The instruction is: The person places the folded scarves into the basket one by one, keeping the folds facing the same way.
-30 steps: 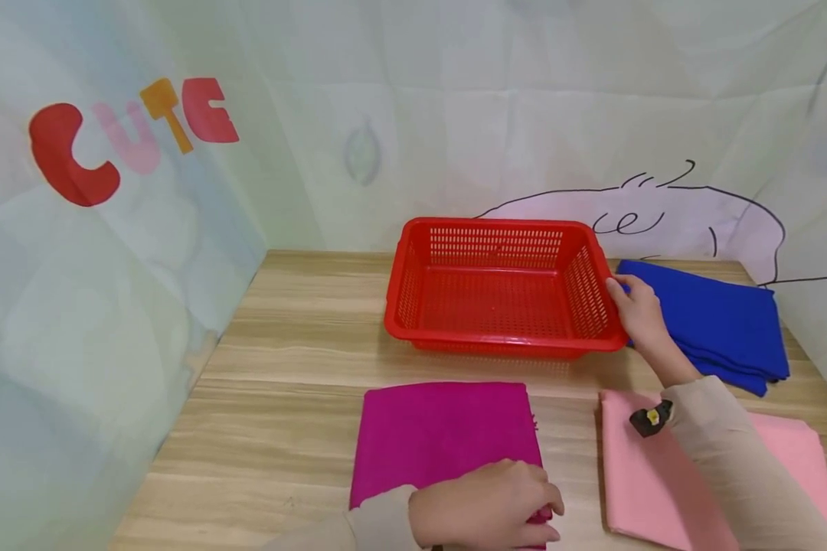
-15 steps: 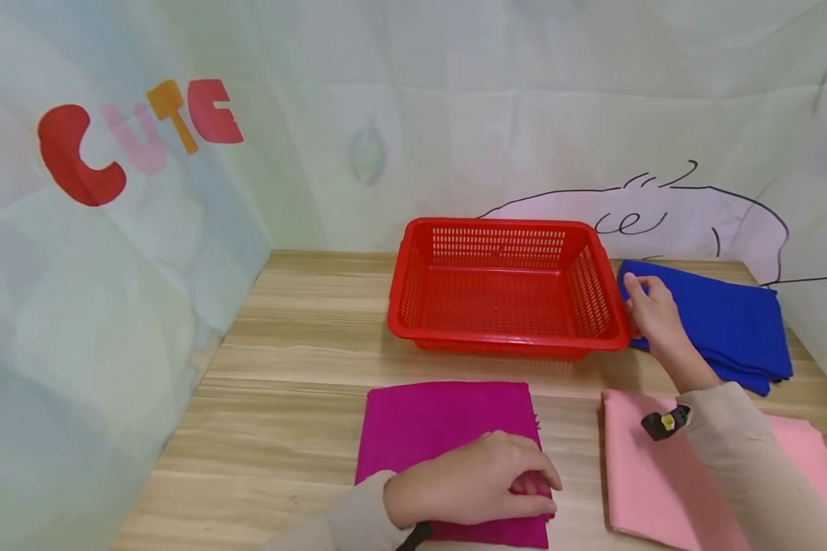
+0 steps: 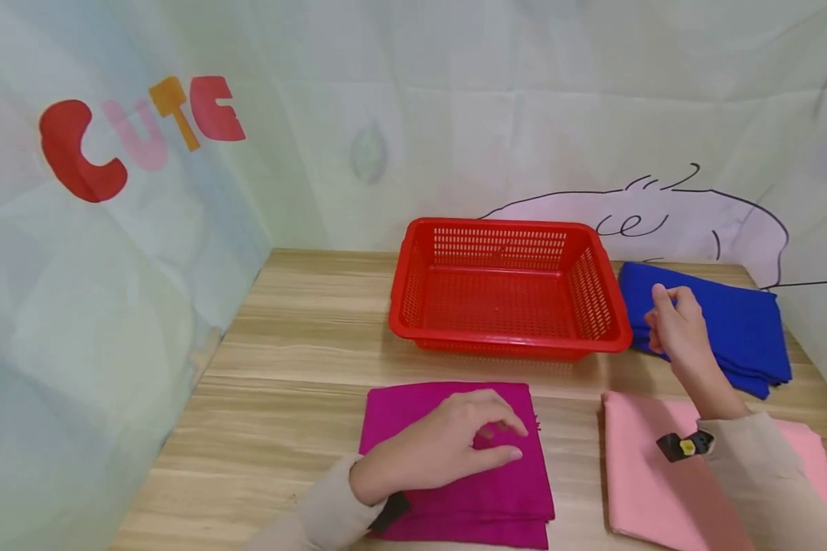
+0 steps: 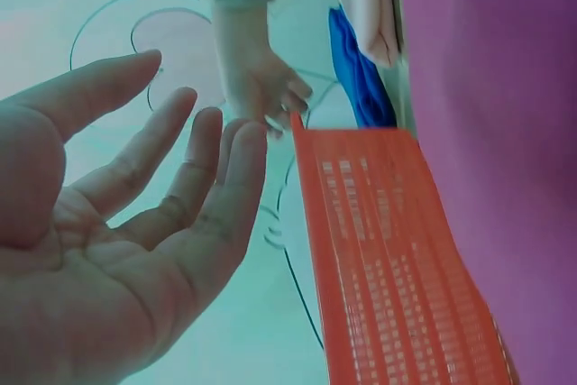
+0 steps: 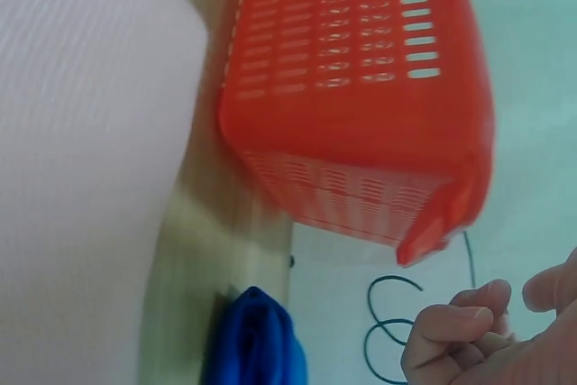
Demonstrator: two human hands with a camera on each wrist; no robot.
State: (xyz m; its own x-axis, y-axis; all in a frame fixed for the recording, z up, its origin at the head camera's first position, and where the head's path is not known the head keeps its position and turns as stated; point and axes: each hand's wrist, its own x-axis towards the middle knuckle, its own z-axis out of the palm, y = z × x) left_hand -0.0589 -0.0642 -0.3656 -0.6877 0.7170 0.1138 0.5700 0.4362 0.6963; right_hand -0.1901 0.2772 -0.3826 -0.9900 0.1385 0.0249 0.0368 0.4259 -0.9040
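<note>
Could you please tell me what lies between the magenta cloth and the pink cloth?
Only a bare strip of the wooden table lies between the magenta cloth and the pink cloth, as the head view shows.

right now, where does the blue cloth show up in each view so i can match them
Head: blue cloth at right, beside the red basket.
Left wrist: blue cloth near the top, right of centre, above the red basket.
Right wrist: blue cloth at the bottom edge, left of centre, partly cut off.
Shared landmark: red basket.
</note>
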